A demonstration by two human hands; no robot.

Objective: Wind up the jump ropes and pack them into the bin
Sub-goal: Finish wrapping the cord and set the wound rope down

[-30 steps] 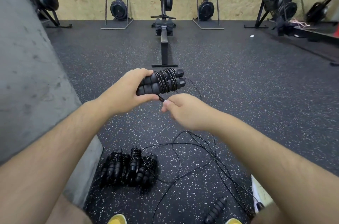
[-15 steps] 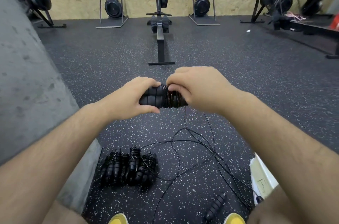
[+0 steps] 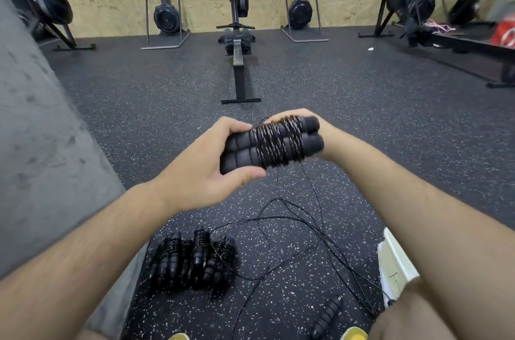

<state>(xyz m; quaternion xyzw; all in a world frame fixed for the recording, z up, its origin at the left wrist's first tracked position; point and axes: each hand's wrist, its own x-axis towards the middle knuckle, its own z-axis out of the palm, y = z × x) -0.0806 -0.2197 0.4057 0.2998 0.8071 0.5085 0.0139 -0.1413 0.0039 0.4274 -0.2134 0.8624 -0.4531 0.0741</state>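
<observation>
My left hand (image 3: 207,169) grips the near end of two black foam jump-rope handles (image 3: 239,151) held side by side, with thin black cord wound round their middle. My right hand (image 3: 328,136) is behind the far end of the handles, mostly hidden, its fingers curled over the top where the cord runs. The loose cord (image 3: 295,217) hangs down from the bundle and tangles across the floor. A pile of wound ropes (image 3: 192,264) lies on the floor below my left arm. One loose handle (image 3: 327,317) lies near my right foot.
A grey concrete block (image 3: 41,144) stands on the left. A white box edge (image 3: 395,261) shows under my right arm. A rowing machine (image 3: 238,41) stands ahead, and further gym machines line the plywood wall. The floor is speckled black rubber.
My right hand went from below the handles over their top, and has now passed behind the far end, carrying the cord round. The bundle has tilted and come nearer the camera.
</observation>
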